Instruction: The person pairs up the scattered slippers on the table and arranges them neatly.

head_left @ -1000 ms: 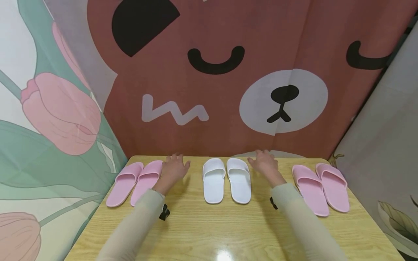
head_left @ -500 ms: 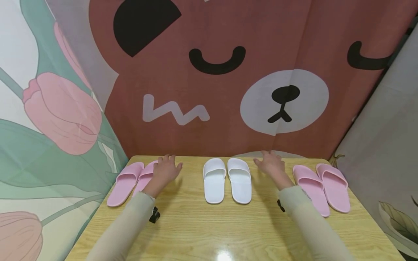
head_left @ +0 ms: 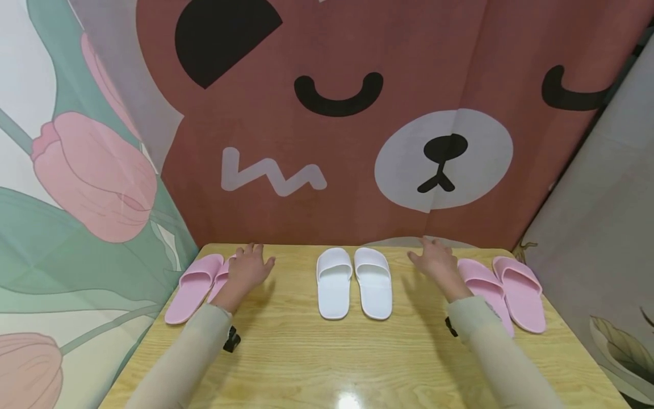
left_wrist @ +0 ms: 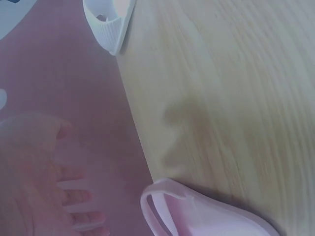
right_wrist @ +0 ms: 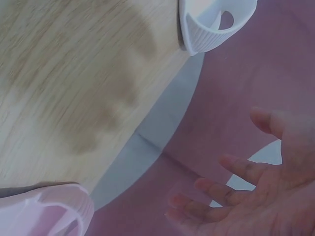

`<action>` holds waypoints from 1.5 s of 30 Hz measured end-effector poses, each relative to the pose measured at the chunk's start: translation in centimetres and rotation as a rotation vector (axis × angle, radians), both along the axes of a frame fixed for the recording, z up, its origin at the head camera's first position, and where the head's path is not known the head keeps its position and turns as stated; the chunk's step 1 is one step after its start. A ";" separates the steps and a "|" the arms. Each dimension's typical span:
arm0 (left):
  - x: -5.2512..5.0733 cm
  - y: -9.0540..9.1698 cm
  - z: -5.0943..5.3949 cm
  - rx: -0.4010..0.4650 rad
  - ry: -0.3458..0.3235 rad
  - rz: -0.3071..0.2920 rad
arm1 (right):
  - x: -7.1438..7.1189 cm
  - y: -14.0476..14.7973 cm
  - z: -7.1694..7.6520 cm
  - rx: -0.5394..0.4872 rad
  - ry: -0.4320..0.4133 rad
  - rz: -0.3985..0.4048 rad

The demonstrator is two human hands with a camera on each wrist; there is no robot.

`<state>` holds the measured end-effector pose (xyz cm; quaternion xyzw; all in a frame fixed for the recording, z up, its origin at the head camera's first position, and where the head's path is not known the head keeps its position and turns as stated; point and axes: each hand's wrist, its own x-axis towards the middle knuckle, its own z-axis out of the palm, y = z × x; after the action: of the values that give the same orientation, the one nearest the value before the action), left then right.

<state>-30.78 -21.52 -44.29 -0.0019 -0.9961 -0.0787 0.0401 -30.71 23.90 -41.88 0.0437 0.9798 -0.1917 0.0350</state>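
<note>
Two white slippers [head_left: 334, 284] [head_left: 374, 284] stand side by side near the middle of the table's back part. The left hand [head_left: 247, 271] hovers above the table with spread fingers and partly covers one slipper of the left pink pair [head_left: 191, 292]. Its palm [left_wrist: 29, 182] faces the left wrist camera and holds nothing. On the other side, the right hand [head_left: 437, 266] is raised with loosely spread fingers, just left of the right pink pair [head_left: 522, 295]. In the right wrist view this hand [right_wrist: 266, 182] is empty, between a white slipper [right_wrist: 216, 24] and a pink one [right_wrist: 44, 211].
A wooden table [head_left: 311, 363] carries the slippers. Behind its back edge hangs a reddish-brown curtain [head_left: 352, 210] with a bear face. A tulip-print curtain [head_left: 92, 255] lies along the left, and a grey curtain [head_left: 592, 238] along the right.
Both hands have moved outward, away from the white slippers: the left hand to the left over the pink pair, the right hand to the right. The slippers have not moved.
</note>
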 end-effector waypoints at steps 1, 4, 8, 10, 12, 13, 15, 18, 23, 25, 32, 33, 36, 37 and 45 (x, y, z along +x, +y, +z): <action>0.0 -0.2 0.0 0.001 -0.001 0.004 | 0.1 0.1 0.0 0.000 -0.003 -0.002; 0.1 -0.6 0.2 0.009 0.001 0.007 | 0.2 0.4 -0.1 0.001 -0.005 -0.008; 0.1 -1.0 0.2 0.024 -0.001 0.002 | 0.2 0.9 -0.2 0.006 -0.004 -0.012; 0.0 -1.2 0.2 0.028 0.001 -0.003 | 0.2 1.3 -0.2 0.009 -0.006 -0.013; -0.1 -1.4 0.2 0.039 -0.001 -0.004 | 0.2 1.6 -0.3 0.011 -0.011 -0.014; -0.1 -1.5 0.2 0.043 0.000 -0.004 | 0.2 1.7 -0.3 0.010 -0.015 -0.016; -0.2 -1.6 0.2 0.051 0.000 0.001 | 0.3 2.1 -0.3 0.001 -0.025 -0.020; -0.3 -2.0 0.1 0.059 0.002 0.013 | 0.4 2.5 -0.3 -0.015 -0.037 -0.027; -0.5 -2.6 -0.4 0.062 0.010 0.018 | 0.6 3.4 -0.4 -0.033 -0.055 -0.040; -0.6 -2.9 -0.6 0.073 0.004 0.018 | 0.6 3.8 -0.6 -0.039 -0.065 -0.047; -0.5 -3.5 -0.7 0.110 -0.017 0.020 | 0.8 5.1 -1.3 -0.055 -0.072 -0.068; -0.5 -3.6 -0.7 0.112 -0.023 0.019 | 0.8 5.3 -1.4 -0.054 -0.073 -0.068; -0.5 -3.8 -0.8 0.122 -0.038 0.017 | 1.0 6.0 -1.7 -0.046 -0.072 -0.063; -0.5 -3.9 -0.9 0.127 -0.042 0.018 | 1.1 6.3 -1.8 -0.044 -0.072 -0.064; -0.5 -4.8 -1.7 0.149 -0.039 0.040 | 1.7 7.4 -2.3 -0.034 -0.093 -0.087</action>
<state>-31.31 -26.31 -46.00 0.0226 -0.9879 -0.1518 0.0221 -29.04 31.26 -44.18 0.0944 0.9710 -0.2072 0.0729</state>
